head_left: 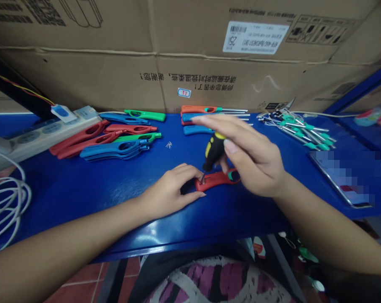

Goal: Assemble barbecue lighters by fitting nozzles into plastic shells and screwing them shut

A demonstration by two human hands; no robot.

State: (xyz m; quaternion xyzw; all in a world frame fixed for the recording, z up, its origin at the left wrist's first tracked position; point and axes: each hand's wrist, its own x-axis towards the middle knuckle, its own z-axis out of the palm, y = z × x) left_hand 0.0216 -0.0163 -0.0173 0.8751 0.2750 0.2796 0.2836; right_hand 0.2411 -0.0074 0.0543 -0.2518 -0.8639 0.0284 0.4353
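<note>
A red lighter casing (216, 181) lies flat on the blue tabletop in front of me, with a green and black part showing near its right end. My left hand (174, 187) holds the casing's left end, thumb on the near side and fingers on the far side. In my right hand (256, 155) is a screwdriver (211, 151) with a black and yellow handle. The screwdriver leans slightly, its tip down at the casing's left part near my left fingertips. My right thumb touches the handle while the other fingers stretch past it.
Red, blue and green casings (114, 147) lie at the left beside a power strip (51, 130). Tiny screws (169, 145) sit mid-table. Lighters with metal tubes (199, 110) lie behind my right hand; green-and-metal inner parts (304, 130) and a phone (338, 179) are at the right.
</note>
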